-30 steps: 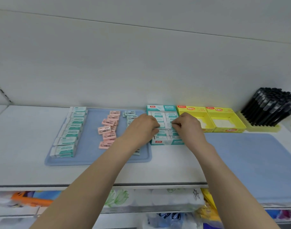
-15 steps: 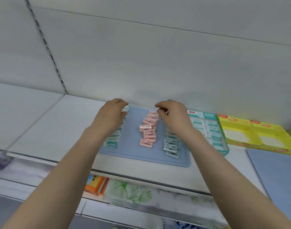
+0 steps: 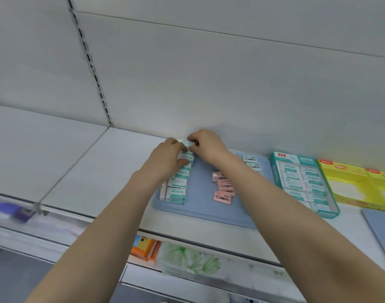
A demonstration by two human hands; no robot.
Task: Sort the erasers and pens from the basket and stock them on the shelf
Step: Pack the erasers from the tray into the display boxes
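Two hands (image 3: 168, 157), two yellow boxes (image 3: 337, 167), one teal box (image 3: 284, 155).

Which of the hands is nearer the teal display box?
Right. The right hand is left of the teal display box; the left hand is farther left; both grip erasers.

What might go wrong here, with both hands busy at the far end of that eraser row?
The left hand and right hand pinch a teal-and-white eraser at the back of the teal-and-white row; squeezing it in might knock that row crooked or nudge it off the front of the blue mat. The right forearm passes above the pink erasers, so drawing back low may scatter them.
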